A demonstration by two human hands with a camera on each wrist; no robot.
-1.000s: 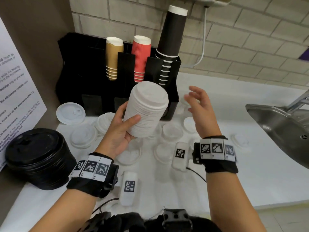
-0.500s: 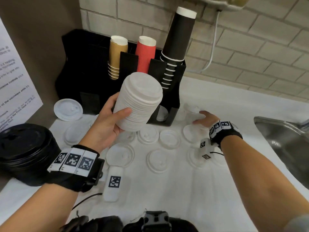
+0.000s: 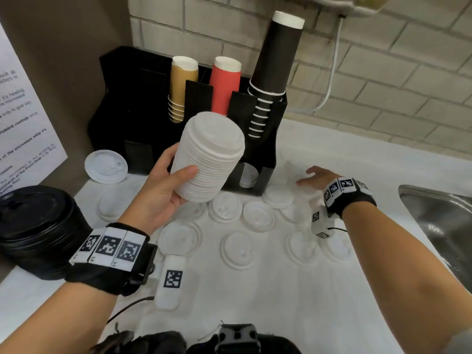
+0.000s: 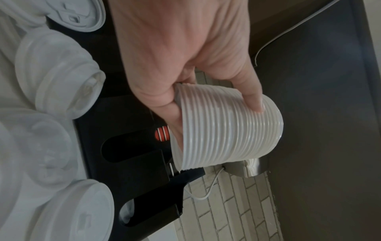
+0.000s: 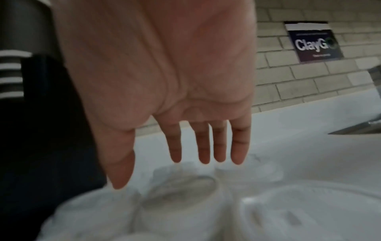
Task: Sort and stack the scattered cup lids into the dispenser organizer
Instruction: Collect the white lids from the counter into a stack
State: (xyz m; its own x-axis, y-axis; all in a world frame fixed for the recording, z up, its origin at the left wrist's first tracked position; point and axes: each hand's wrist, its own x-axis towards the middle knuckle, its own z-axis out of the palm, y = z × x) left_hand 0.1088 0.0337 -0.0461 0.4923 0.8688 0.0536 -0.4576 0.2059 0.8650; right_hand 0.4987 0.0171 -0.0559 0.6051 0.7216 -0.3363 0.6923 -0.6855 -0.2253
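Left hand (image 3: 163, 192) grips a tall stack of white lids (image 3: 208, 159), thumb across the near side, fingers curled round the far side. The stack is held tilted in the air, just in front of the black organizer (image 3: 265, 139). The left wrist view confirms the clamp on the ribbed stack (image 4: 224, 127).

Right hand (image 3: 318, 176) is low over the white counter (image 3: 281, 290), right of the organizer's base. Fingers (image 5: 204, 146) straight and slightly apart, palm empty, hovering above blurred loose lids (image 5: 181, 187); contact cannot be told.

More single white lids (image 3: 237, 249) lie scattered on the counter between the arms. One larger lid (image 3: 106, 166) leans by the organizer's left foot.

Organizer holds tan cups (image 3: 182, 85), red cups (image 3: 224, 85), black cups (image 3: 275, 62). Stack of black lids (image 3: 38, 226) at far left. Steel sink (image 3: 439, 221) at right.
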